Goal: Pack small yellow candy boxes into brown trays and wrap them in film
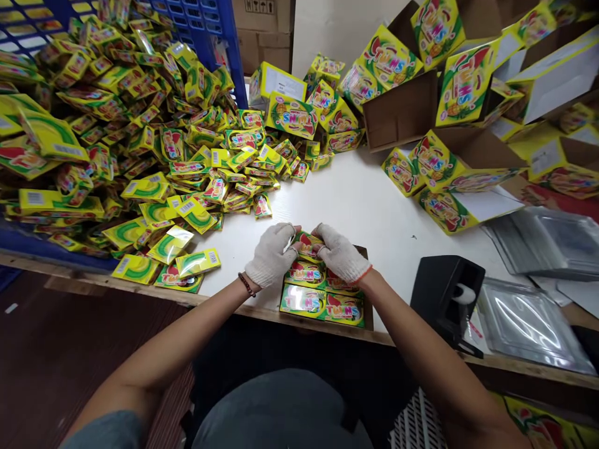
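Both hands wear white knit gloves with bare fingertips. My left hand [277,252] and my right hand [340,252] meet over the far end of an open carton [369,312] at the table's front edge. Between their fingertips is a small green and yellow box [307,246], pinched from both sides. Inside the carton, several "TWINS" boxes [304,300] lie flat in two columns, printed faces up. My right hand covers part of the right column. A beaded bracelet circles my left wrist.
Small boxes [154,112] heap up on the left, by a blue crate [224,31]. Larger display cartons [468,81] pile at the right back. A black tape dispenser [440,299] and clear plastic trays [528,318] stand right, on the white table [341,199].
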